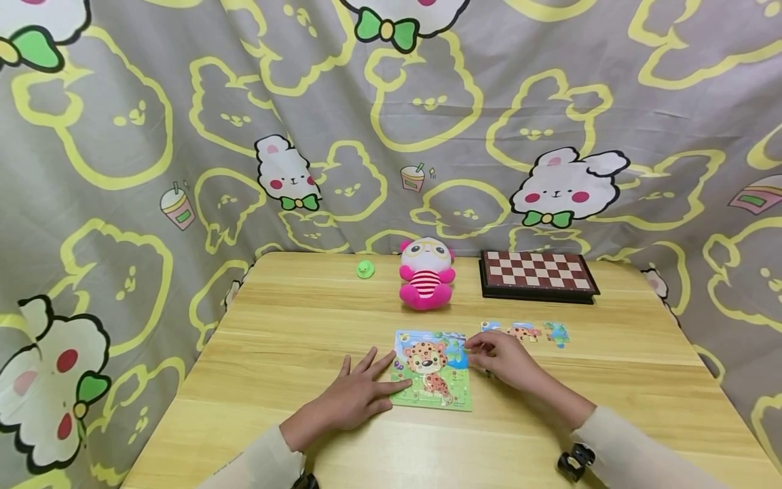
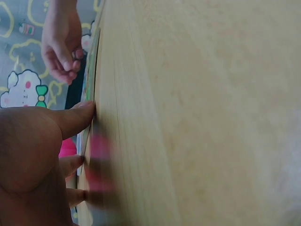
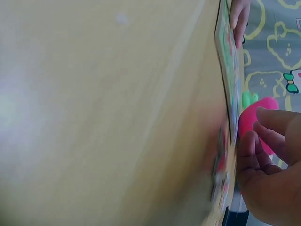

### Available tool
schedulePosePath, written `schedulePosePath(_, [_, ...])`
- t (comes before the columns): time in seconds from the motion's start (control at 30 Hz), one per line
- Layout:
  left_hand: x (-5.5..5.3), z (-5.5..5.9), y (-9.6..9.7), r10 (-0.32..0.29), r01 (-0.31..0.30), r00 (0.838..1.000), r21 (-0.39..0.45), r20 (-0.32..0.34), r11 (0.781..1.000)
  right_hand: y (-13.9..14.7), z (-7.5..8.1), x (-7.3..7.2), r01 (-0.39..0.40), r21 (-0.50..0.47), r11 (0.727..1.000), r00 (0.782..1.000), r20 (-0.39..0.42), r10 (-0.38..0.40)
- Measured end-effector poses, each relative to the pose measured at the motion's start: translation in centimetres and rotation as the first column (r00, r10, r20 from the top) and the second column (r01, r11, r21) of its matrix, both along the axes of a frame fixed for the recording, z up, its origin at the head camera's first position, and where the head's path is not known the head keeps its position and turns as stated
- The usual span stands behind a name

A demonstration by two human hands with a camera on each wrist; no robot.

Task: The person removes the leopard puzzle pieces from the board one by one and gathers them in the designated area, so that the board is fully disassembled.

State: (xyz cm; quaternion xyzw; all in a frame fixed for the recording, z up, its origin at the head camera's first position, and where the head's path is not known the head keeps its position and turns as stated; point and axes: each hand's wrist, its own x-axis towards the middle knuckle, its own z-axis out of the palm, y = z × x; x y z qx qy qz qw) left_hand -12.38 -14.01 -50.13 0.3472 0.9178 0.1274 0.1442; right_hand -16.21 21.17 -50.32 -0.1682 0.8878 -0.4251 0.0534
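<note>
A square jigsaw puzzle with a spotted leopard cub on green grass lies flat on the wooden table. My left hand is spread at its left side, thumb and fingertips on the edge and lower left of the picture. At the upper right edge of the puzzle is my right hand, its fingers loosely bent. The right wrist view shows no piece between the fingers of this hand. Loose puzzle pieces lie just beyond it, partly hidden by the hand, with a blue-green piece at their right end.
Behind the puzzle sits a pink plush toy with a striped belly. A small green toy is to its left, a checkered board box to its right. A patterned curtain hangs behind the table.
</note>
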Motion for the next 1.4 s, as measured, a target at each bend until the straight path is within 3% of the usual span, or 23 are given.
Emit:
schedulePosePath(0.2, [0.3, 0.2, 0.2, 0.006, -0.006, 1.000, 0.002, 0.008, 1.000, -1.5, 0.0, 0.0, -0.042, -0.052, 0.998, 0.999, 0.013, 0.043])
schedulePosePath(0.73, [0.2, -0.1, 0.1, 0.008, -0.008, 1.000, -0.003, -0.011, 1.000, -5.4, 0.0, -0.1, -0.106, -0.080, 0.991, 0.994, 0.032, 0.108])
schedulePosePath(0.9, [0.2, -0.1, 0.0, 0.009, -0.009, 1.000, 0.005, -0.014, 1.000, -6.1, -0.2, -0.1, -0.107, -0.043, 0.993, 0.994, 0.015, 0.108])
schedulePosePath(1.4, [0.1, 0.0, 0.1, 0.011, -0.011, 1.000, -0.005, -0.002, 1.000, -7.1, -0.7, -0.1, -0.072, 0.049, 0.996, 0.996, 0.065, 0.069])
